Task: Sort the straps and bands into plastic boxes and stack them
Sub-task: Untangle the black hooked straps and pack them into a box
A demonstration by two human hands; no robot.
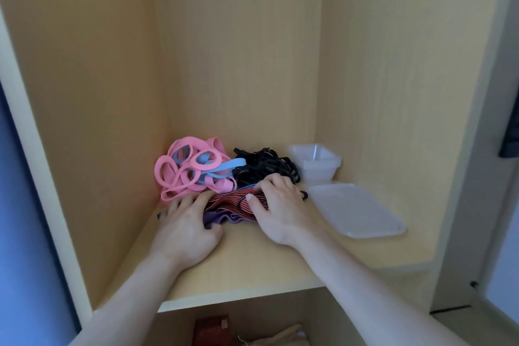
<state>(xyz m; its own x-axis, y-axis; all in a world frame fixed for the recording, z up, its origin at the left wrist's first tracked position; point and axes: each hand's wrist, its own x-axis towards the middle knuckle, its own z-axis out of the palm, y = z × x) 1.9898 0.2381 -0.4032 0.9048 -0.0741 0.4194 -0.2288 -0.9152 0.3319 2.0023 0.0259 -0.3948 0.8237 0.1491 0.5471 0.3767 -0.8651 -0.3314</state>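
Fingers [196, 201] curl round the red-striped strap [236, 199], which lies 9-to-3 o'clock; left hand [185, 222] on its 9 end, right hand [280, 205] on its 3. Plastic boxes [317, 166] stand at 2 o'clock, nearer my right hand.

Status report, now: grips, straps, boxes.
Left grip on purple band, hold unclear. Right grip pinching red-striped straps. Plastic boxes at right, lid in front. Nothing sorted yet.

The shelf [252, 261] carries bands [191, 168], straps [264, 166], boxes [317, 163], a lid [356, 209].
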